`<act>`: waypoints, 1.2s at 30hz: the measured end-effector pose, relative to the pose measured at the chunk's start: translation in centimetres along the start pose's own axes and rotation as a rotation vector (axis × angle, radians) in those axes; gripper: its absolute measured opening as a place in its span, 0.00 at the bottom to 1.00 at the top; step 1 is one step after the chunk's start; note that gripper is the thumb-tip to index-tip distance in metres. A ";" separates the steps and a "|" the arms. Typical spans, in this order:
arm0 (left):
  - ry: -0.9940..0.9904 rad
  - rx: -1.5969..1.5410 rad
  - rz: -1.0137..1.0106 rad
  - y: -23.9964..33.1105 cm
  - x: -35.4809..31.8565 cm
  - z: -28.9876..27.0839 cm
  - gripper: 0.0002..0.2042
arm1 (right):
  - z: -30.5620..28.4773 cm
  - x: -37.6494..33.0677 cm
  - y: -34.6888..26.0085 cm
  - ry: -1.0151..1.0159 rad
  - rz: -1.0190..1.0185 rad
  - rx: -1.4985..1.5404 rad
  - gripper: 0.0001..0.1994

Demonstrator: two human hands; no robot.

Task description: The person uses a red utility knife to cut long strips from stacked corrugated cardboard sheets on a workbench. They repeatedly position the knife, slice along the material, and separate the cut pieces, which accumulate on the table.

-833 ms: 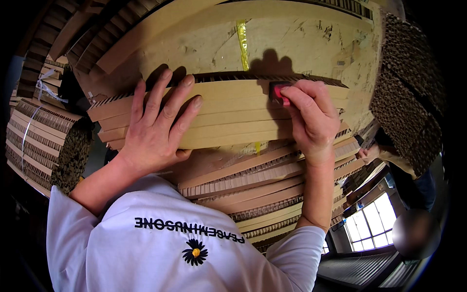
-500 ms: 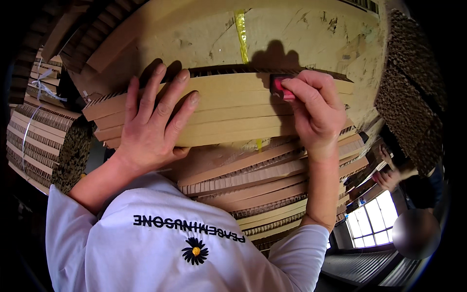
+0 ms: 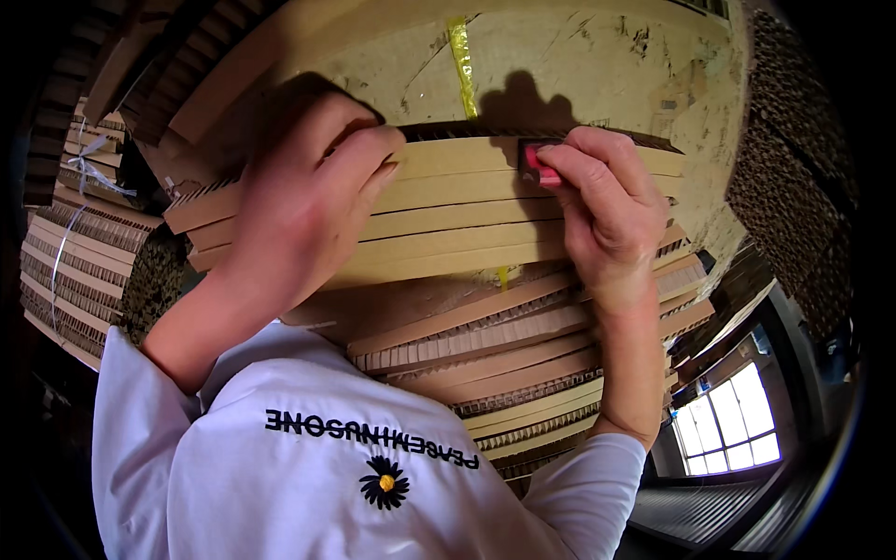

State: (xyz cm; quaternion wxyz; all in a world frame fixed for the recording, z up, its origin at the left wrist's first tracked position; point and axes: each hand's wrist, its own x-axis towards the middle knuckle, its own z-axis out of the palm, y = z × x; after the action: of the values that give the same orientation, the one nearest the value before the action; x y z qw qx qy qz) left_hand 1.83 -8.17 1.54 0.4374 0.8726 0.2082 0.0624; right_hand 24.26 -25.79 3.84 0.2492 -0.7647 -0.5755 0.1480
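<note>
A stack of long, flat tan cardboard strips [image 3: 448, 217] lies across the table in front of me. My right hand [image 3: 611, 201] pinches a small red-and-black block [image 3: 539, 164], possibly a stamp, between thumb and fingers. The block's dark side meets the farthest strip, right of the middle. Over the left part of the strips hovers my left hand [image 3: 313, 187], blurred by motion, its fingers bent inward. Whether anything is in those fingers cannot be made out.
Yellow tape [image 3: 462, 70] runs over the worn tabletop [image 3: 569, 56] beyond the strips. More honeycomb-edged cardboard strips [image 3: 495, 341] are piled nearer me. Tied bundles [image 3: 79, 271] stand at the left, and a tall honeycomb stack [image 3: 793, 168] at the right. A bright window [image 3: 728, 425] shows lower right.
My left hand has lifted off the strips, its spread fingers now curled in. My right hand keeps the red-and-black block at the same place. Another person's hand at the right has left view.
</note>
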 end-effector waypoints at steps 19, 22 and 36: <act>0.033 -0.013 0.087 -1.0 1.8 2.5 0.10 | -3.4 -4.3 -0.7 0.123 0.107 0.104 0.18; 0.043 -0.022 0.099 -0.8 2.0 2.4 0.10 | -2.4 -4.6 -0.3 0.120 0.089 0.069 0.18; 0.013 -0.034 0.107 -1.1 1.9 2.0 0.09 | -2.0 -3.7 0.4 0.090 0.036 -0.007 0.16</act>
State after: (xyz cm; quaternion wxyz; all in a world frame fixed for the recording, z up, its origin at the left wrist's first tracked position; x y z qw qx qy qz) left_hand 3.80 -8.26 -0.69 0.4469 0.8745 0.1629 0.0952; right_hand 24.55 -29.85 5.05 0.2695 -0.7817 -0.5503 0.1162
